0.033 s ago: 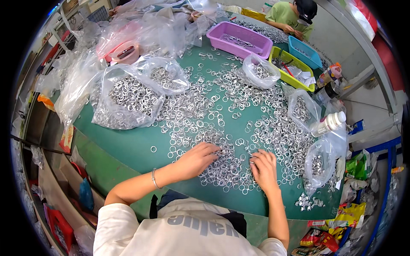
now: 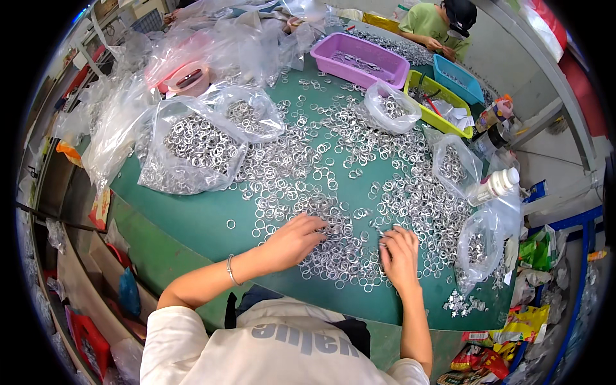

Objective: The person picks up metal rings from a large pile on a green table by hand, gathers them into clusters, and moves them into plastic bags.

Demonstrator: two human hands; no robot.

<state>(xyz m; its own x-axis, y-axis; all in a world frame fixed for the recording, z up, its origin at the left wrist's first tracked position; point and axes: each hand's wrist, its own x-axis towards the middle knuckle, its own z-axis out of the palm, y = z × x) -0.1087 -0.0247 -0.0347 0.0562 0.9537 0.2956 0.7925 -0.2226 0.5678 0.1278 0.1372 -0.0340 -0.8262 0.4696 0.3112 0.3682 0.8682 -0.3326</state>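
Observation:
Many silvery metal rings [image 2: 327, 253] lie in a loose heap between my hands on the green table [image 2: 186, 221]. My left hand [image 2: 294, 242] reaches over the heap's left side, fingers bent and close together. Whatever its fingertips hold is hidden. On the other side of the heap, my right hand [image 2: 400, 255] is closed in a pinch. A small silvery piece shows at its fingertips, too small to name for certain. A wider spread of rings [image 2: 423, 202] lies beyond and to the right of that hand.
Clear bags of rings stand at left [image 2: 199, 147] and right [image 2: 478, 250]. Farther off are a purple basin [image 2: 359, 76], a lime-green basket [image 2: 443, 90] and a blue one [image 2: 459, 80]. A white bottle [image 2: 494, 186] leans at right. A co-worker [image 2: 439, 29] sits at the far end.
My right hand has shifted slightly to the right, its fingertips turned a little. My left hand has moved back a touch to the left. The rings look nearly the same.

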